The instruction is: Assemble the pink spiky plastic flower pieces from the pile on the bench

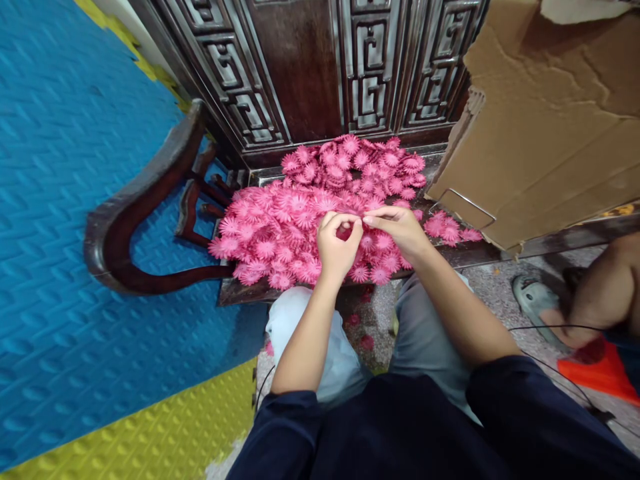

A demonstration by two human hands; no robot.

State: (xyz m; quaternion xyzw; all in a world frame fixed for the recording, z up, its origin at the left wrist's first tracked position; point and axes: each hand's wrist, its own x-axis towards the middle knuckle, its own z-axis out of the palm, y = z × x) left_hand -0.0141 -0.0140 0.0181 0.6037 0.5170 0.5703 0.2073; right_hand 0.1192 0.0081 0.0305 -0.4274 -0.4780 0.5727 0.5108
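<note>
A wide heap of pink flower-shaped pieces (270,230) lies on a dark wooden bench seat (240,292). Over the front part of the heap, my left hand (340,243) is closed, its thumb and index finger curled into a ring. Touching or nearly touching its fingertips is my right hand (395,227), with thumb and index finger pinched together. Whatever is between the fingertips is too small to make out. A smaller cluster of pink pieces (445,227) sits to the right of my right hand.
A curved dark wooden armrest (113,227) rises at the left over a blue mat (65,253). Behind the heap stands a carved wooden backrest (300,67). Cardboard (550,133) with a metal wire loop (463,207) is at the right. Another person's leg (607,287) shows at the right edge.
</note>
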